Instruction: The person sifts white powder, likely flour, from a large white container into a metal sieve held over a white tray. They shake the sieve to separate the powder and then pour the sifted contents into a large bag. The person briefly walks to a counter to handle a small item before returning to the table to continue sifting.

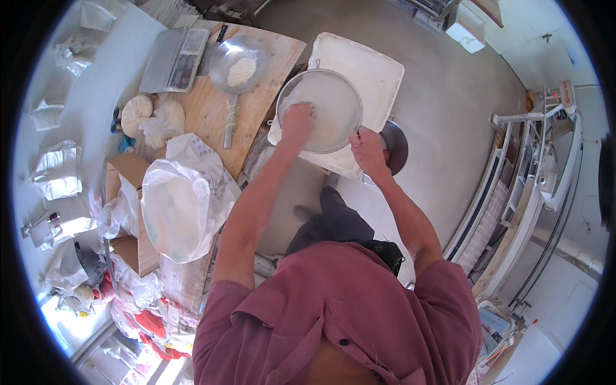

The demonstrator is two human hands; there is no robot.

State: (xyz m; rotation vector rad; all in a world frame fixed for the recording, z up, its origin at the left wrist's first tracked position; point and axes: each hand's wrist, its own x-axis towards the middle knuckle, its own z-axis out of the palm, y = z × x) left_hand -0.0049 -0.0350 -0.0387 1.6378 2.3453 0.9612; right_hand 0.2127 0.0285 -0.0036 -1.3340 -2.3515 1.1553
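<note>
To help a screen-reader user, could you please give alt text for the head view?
A person's left hand reaches into a round, metal-rimmed mesh sieve above a white rectangular tray, while the right hand grips the sieve's edge. To the left, a silver, long-handled metal pan of pale powder sits on a brown wooden table.

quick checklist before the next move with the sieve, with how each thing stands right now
1. Right hand gripping the rim of the sieve: ok, closed at its right side.
2. Left hand clear of the sieve: not ok, it is over the mesh; whether it touches, cannot tell.
3. Sieve above the white tray: ok, mostly; its left edge reaches past the tray's.
4. Long-handled pan set down: ok, on the wooden table, with pale powder in it.
5. Metal pot beside the tray empty: cannot tell, partly hidden by the right arm.
</note>
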